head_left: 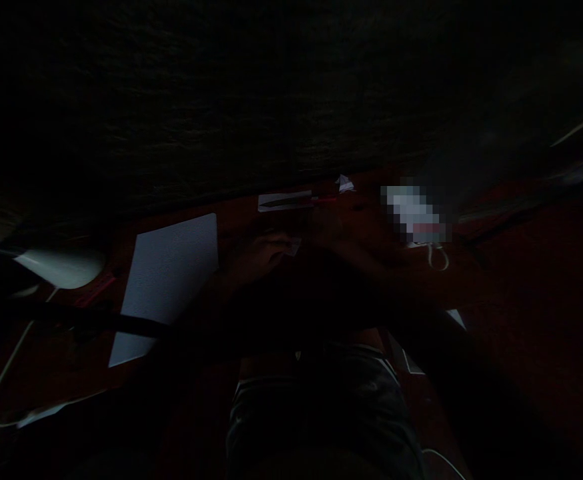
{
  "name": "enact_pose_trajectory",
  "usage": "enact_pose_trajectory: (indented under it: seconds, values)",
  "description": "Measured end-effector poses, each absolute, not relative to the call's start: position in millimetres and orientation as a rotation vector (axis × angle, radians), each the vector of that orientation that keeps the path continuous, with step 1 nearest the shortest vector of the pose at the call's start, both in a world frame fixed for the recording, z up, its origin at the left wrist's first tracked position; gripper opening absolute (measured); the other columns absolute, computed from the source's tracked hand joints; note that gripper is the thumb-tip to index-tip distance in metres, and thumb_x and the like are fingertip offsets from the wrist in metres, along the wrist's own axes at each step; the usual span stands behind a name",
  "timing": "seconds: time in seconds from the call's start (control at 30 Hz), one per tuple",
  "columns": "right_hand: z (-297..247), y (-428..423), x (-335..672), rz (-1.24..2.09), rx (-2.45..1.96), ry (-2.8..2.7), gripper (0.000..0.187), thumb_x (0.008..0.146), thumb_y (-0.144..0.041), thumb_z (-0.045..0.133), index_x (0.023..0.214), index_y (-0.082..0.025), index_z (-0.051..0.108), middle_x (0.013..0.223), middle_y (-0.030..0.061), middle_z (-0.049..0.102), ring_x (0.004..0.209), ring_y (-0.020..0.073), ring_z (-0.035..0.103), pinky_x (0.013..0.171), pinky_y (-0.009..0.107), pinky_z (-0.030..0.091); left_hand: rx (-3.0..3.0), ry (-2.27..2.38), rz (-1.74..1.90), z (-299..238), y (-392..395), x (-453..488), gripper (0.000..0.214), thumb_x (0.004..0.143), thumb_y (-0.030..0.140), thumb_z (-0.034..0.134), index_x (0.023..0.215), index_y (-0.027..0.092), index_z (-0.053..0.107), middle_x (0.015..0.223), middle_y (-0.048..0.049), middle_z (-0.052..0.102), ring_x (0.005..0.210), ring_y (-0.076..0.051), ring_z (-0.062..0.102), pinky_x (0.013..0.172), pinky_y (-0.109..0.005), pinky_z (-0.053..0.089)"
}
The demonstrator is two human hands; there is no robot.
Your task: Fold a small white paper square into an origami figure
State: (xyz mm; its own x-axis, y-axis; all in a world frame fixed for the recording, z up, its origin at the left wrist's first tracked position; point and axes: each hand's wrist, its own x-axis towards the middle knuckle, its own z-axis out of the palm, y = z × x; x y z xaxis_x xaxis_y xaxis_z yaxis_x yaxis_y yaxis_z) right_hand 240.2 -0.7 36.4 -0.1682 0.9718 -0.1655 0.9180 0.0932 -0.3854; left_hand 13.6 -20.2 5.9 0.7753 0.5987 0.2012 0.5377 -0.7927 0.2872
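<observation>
The scene is very dark. My left hand [264, 250] is in the middle, its fingers curled and closed on a small piece of pale paper [294, 247]. To its right is my right hand [329, 227], barely visible; its fingers are lost in shadow. Just beyond the hands lies a small white sheet [266, 202], and across it rests a slim dark pointed tool with a red end [325, 199]. A crumpled bit of white paper [344, 183] sits to the right of that tool.
A large white sheet [171, 273] lies left of my hands. Farther left are a white lamp-like object [64, 267] with a pale cord [6, 373] and a red item [94, 290]. At right is a blurred-out white object [414, 213] with a loop [439, 258].
</observation>
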Motion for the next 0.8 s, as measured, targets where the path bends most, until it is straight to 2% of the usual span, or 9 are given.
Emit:
enact_pose_trajectory:
  seconds: [0.2, 0.37, 0.53, 0.8]
  values:
    - [32, 2, 243, 0.635, -1.917, -2.16, 0.028, 0.113, -0.036, 0.072, 0.132, -0.028, 0.091, 0.141, 0.0112, 0.087, 0.135, 0.0352, 0.081, 0.111, 0.044, 0.067, 2.769, 0.879, 0.427, 8, -19, 14, 0.028, 0.107, 0.01, 0.066, 0.118, 0.023, 0.088, 0.136, -0.0072, 0.086, 0.13, -0.028, 0.078, 0.118, -0.051, 0.062]
    - [30, 4, 251, 0.641, -1.834, -2.151, 0.032, 0.113, -0.026, 0.065, 0.133, -0.026, 0.09, 0.144, 0.0089, 0.086, 0.133, 0.0294, 0.081, 0.113, 0.038, 0.064, 2.774, 0.937, 0.383, 12, -23, 13, 0.029, 0.107, 0.012, 0.067, 0.123, 0.023, 0.087, 0.136, -0.008, 0.087, 0.132, -0.031, 0.076, 0.115, -0.053, 0.062]
    - [31, 5, 257, 0.744, -1.727, -2.267, 0.028, 0.108, -0.026, 0.072, 0.129, -0.026, 0.091, 0.141, 0.0068, 0.087, 0.131, 0.0262, 0.081, 0.112, 0.035, 0.062, 2.772, 0.948, 0.375, 10, -22, 13, 0.028, 0.107, 0.014, 0.066, 0.123, 0.023, 0.088, 0.138, -0.0088, 0.086, 0.134, -0.032, 0.075, 0.117, -0.056, 0.06]
    - [26, 2, 243, 0.686, -1.929, -2.067, 0.026, 0.109, -0.03, 0.071, 0.124, -0.033, 0.092, 0.141, 0.0044, 0.088, 0.133, 0.0308, 0.082, 0.109, 0.039, 0.066, 2.765, 0.913, 0.367, 12, -21, 15, 0.03, 0.106, 0.012, 0.068, 0.124, 0.025, 0.088, 0.142, -0.005, 0.086, 0.133, -0.028, 0.077, 0.125, -0.053, 0.057]
